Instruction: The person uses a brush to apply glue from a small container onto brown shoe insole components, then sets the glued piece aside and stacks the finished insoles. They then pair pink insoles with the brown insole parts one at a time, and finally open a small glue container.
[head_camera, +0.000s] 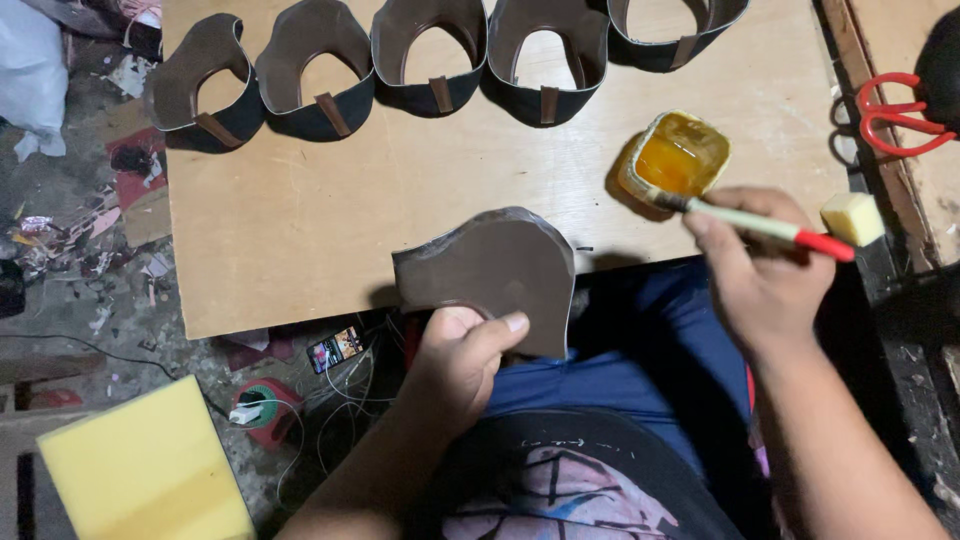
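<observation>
Wood board (330, 230): L hand (455, 365) grips brown piece (495, 270); R hand (760, 265), brush (765, 228).

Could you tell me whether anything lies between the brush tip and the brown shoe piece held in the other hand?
Nothing visible does. The brush tip sits at the glue tub; only bare board separates it from the brown piece.

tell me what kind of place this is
Probably a small shoemaking workshop. A row of shaped shoe uppers lies on a wooden board, the right hand dips a brush into a glue tub, and scraps litter the floor.
</observation>
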